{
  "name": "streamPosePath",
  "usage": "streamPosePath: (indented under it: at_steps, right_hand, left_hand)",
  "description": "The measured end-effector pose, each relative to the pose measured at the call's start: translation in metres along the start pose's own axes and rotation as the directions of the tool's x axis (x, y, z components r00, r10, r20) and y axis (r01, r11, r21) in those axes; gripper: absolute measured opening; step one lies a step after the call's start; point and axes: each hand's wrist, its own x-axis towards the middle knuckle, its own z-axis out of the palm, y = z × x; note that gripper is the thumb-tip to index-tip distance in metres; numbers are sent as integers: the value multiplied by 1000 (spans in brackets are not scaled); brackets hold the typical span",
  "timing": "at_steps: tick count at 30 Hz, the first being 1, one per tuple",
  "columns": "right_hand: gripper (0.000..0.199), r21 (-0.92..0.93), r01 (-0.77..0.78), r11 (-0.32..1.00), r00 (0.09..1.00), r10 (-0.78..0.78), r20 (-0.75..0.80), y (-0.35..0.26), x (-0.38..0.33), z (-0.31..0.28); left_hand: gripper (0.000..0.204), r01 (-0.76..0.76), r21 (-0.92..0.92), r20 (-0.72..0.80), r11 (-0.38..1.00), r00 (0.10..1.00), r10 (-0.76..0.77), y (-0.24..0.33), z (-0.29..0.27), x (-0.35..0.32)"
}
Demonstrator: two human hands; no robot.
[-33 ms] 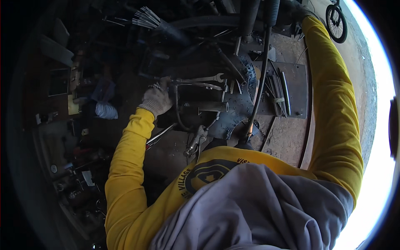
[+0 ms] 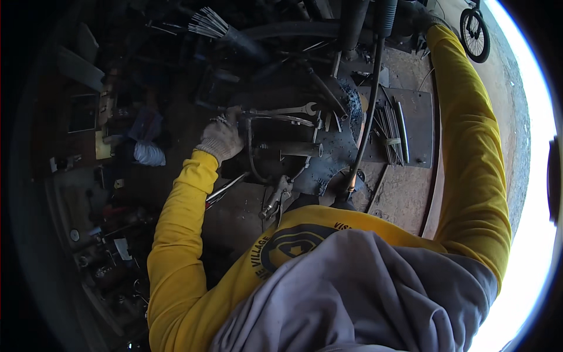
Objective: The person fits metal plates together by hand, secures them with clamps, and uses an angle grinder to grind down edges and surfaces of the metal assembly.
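My left hand [image 2: 221, 138], in a pale knit glove, is closed at the left end of a dark bar. What its fingers grip is hidden. An open-end wrench [image 2: 293, 110] stretches right from beside those fingers, its jaw pointing away from the hand. Below the wrench lies a short metal tube [image 2: 305, 150] within a bent rod frame [image 2: 250, 146]. Locking pliers [image 2: 277, 196] hang at the frame's near end. Far to the right, my right hand [image 2: 431, 22] reaches into shadow in a dark glove, and its fingers cannot be made out.
A bundle of thin rods [image 2: 387, 136] lies on a dark steel plate [image 2: 417, 129]. More rods stick out of a holder [image 2: 243, 47] at the back. A dark cable [image 2: 372, 111] hangs across the work. Tools crowd the lower left; a bicycle wheel [image 2: 474, 35] stands at upper right.
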Motion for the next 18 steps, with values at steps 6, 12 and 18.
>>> streamPosePath:
  at_steps: [6, 12, 18]
  right_hand:
    - [32, 99, 24, 995, 999, -21, -30, 8, -12, -1]
    - [29, 265, 36, 963, 997, -15, -80, 38, -43, -13]
    - [26, 273, 177, 946, 979, -142, -144, 114, -100, -52]
  left_hand:
    - [64, -12, -53, -53, 999, 999, 9, 3, -6, -10]
    - [66, 21, -71, -51, 997, 998, -25, 2, 0, -11]
    - [65, -29, -167, -67, 986, 998, 18, -2, -4, -13]
